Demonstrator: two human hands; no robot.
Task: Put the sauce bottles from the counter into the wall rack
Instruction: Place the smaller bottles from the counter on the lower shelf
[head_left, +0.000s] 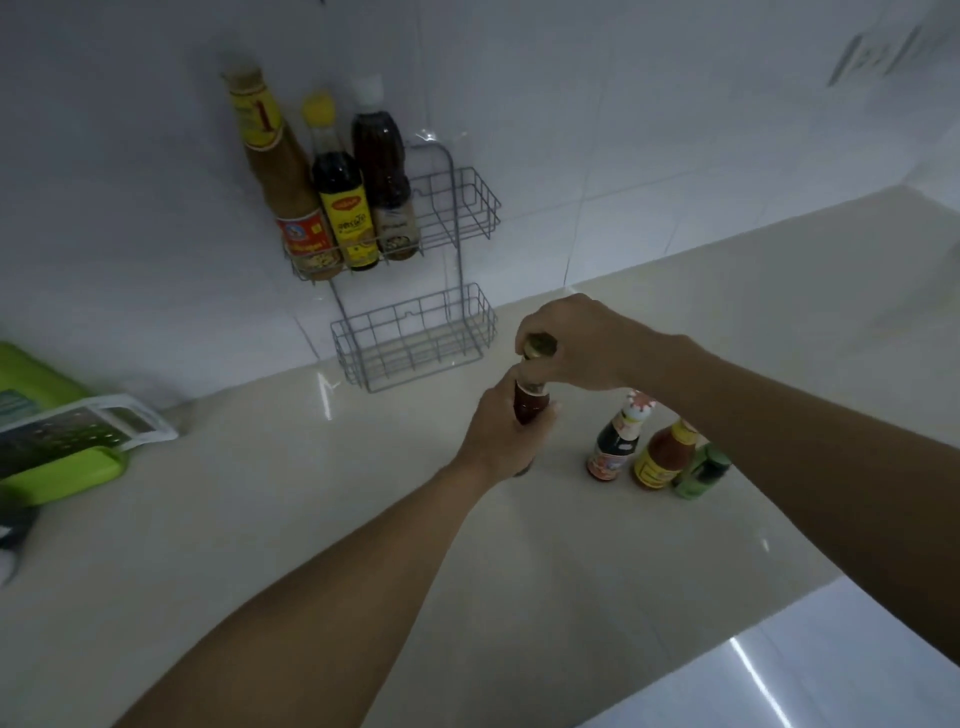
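A brown sauce bottle (531, 404) with a gold cap is gripped by both hands over the counter. My left hand (506, 434) wraps its body and my right hand (574, 340) closes over the cap. The grey wire wall rack (449, 208) holds three tall bottles in its upper basket: a tan one (280, 171), a dark one with a yellow cap (340, 192) and a dark one with a white cap (382, 166). Its lower basket (415, 338) holds nothing. Three small bottles stand on the counter to the right: a dark one (618, 441), an orange one (665, 454) and a green one (701, 470).
A green board (57, 478) with a white grater (83, 423) on it lies at the left of the beige counter (291, 519). White tiled wall behind. The counter edge runs diagonally at the lower right, above a glossy floor (810, 670).
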